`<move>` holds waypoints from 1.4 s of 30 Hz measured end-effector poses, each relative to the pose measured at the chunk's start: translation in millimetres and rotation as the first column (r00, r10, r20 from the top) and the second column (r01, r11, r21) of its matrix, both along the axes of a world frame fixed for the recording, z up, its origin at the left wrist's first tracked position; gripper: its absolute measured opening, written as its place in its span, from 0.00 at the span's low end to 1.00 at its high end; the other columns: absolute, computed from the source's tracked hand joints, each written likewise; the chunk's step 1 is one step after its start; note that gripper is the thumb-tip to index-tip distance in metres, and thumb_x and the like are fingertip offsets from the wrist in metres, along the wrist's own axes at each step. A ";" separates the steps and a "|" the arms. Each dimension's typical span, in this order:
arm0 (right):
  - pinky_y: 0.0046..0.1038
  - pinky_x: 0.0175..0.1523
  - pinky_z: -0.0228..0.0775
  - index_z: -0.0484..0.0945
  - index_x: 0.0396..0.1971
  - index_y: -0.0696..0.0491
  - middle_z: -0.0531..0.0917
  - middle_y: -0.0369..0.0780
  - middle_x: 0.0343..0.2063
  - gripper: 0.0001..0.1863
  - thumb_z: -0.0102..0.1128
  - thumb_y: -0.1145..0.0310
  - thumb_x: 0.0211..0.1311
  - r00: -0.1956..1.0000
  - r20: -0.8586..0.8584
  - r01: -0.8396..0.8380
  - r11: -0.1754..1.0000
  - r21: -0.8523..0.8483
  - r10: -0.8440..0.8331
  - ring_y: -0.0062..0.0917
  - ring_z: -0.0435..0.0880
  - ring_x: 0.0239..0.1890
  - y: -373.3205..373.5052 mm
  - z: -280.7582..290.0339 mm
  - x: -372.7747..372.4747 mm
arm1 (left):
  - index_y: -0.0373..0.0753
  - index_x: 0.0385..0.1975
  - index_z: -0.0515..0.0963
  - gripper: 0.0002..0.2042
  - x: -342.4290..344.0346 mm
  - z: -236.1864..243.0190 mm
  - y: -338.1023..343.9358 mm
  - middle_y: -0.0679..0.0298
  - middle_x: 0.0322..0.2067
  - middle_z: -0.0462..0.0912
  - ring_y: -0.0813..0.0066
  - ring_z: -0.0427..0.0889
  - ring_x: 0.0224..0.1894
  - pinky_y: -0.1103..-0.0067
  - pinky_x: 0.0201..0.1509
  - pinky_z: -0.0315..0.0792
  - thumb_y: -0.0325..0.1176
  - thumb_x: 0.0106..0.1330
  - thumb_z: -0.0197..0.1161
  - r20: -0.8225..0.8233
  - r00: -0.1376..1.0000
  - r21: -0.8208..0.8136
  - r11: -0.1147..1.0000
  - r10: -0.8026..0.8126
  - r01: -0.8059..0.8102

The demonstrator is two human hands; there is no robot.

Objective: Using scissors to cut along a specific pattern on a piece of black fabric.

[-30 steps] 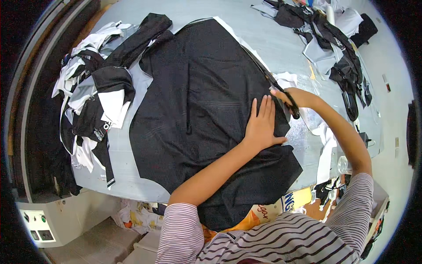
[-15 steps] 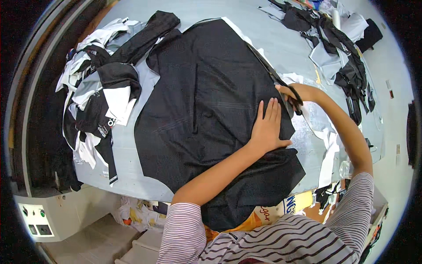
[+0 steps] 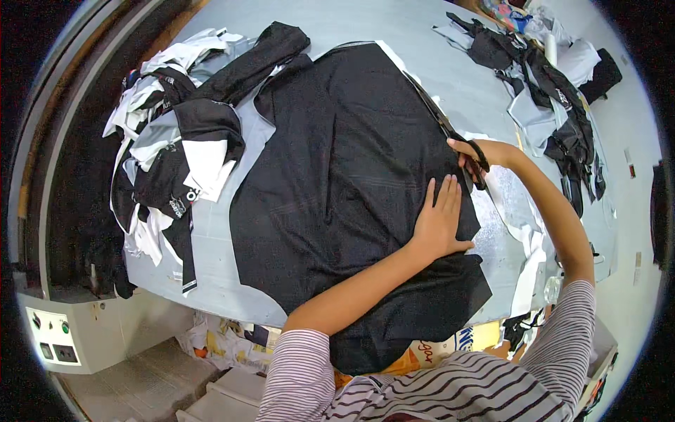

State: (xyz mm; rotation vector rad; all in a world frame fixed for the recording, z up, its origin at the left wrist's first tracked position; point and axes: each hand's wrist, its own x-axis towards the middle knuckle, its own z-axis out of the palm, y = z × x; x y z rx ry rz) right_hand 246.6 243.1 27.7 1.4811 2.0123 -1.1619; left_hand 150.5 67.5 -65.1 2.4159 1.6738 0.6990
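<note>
A large piece of black fabric (image 3: 373, 133) lies spread over the middle of the table, with creases and a long fold in it. White material (image 3: 395, 58) shows along its far right edge. My left hand (image 3: 439, 221) presses flat on the fabric near its right side, fingers stretched out. Black-handled scissors (image 3: 446, 125) are in my right hand (image 3: 485, 153), the fingers wrapped round the handles. Their blades point away from me along the fabric's right edge. A narrow white strip (image 3: 524, 274) trails down beside that edge, below the right hand.
The grey table (image 3: 211, 246) bears a heap of black, white and grey cloth pieces (image 3: 176, 155) at left and another pile (image 3: 548, 98) at far right. Near the right forearm is a clear round object (image 3: 552, 288). A switch panel (image 3: 53, 337) is at lower left.
The view has shifted, so the fabric and table appear farther right and lower. Relative to the fabric, my right hand and the scissors have moved slightly away from me along its edge.
</note>
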 end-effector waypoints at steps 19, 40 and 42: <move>0.23 0.22 0.67 0.71 0.19 0.58 0.74 0.41 0.12 0.42 0.34 0.27 0.54 0.995 -0.016 -0.098 0.994 0.048 0.099 0.27 0.77 0.14 20.1 -6.2 -13.8 | 0.24 0.61 0.54 0.54 0.9 2.4 0.6 0.45 0.64 0.51 0.54 0.44 0.69 0.56 0.69 0.33 0.70 0.45 0.54 -0.015 1.000 -0.066 0.998 -0.018 0.017; 0.26 0.20 0.72 0.70 0.25 0.58 0.74 0.41 0.16 0.43 0.36 0.24 0.51 0.712 -0.367 -0.489 0.798 0.352 0.598 0.27 0.79 0.17 45.8 -18.4 -12.2 | 0.25 0.62 0.53 0.54 1.5 3.6 0.6 0.45 0.65 0.50 0.55 0.42 0.69 0.56 0.69 0.32 0.71 0.48 0.51 -0.062 0.998 -0.080 0.997 -0.019 0.014; 0.26 0.21 0.71 0.71 0.23 0.58 0.74 0.40 0.14 0.42 0.36 0.26 0.53 0.936 -0.213 -0.253 0.956 0.149 0.280 0.26 0.78 0.15 48.2 -12.4 -35.6 | 0.25 0.62 0.53 0.54 -0.3 2.6 0.2 0.45 0.65 0.50 0.55 0.42 0.69 0.56 0.69 0.32 0.71 0.48 0.50 -0.062 0.998 -0.079 0.997 -0.016 0.011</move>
